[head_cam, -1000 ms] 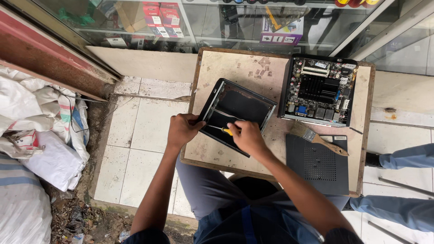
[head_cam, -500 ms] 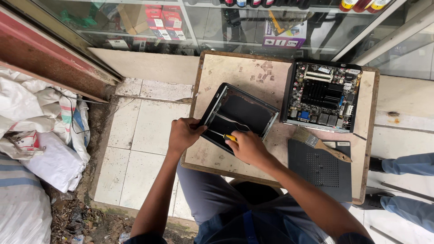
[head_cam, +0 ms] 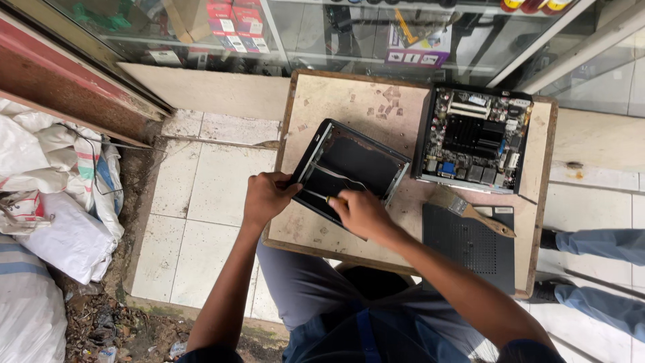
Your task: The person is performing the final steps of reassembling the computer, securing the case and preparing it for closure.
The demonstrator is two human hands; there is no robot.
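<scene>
A black open device case lies tilted on a small worn wooden table. My left hand grips the case's near left corner and steadies it. My right hand is closed around a small yellow-handled tool, a screwdriver by its look, whose tip reaches into the near edge of the case. A circuit board with a black heat sink sits at the table's far right. A flat black perforated cover panel lies near right, with a wooden-handled paintbrush resting across its far edge.
A glass display counter with boxes stands behind the table. White sacks and debris are heaped at the left on the tiled floor. Another person's legs in blue trousers and dark shoes are at the right edge.
My right hand has slid slightly down and right along the case's near edge with the tool. The left hand stays on the corner. The camera view has shifted a little.
</scene>
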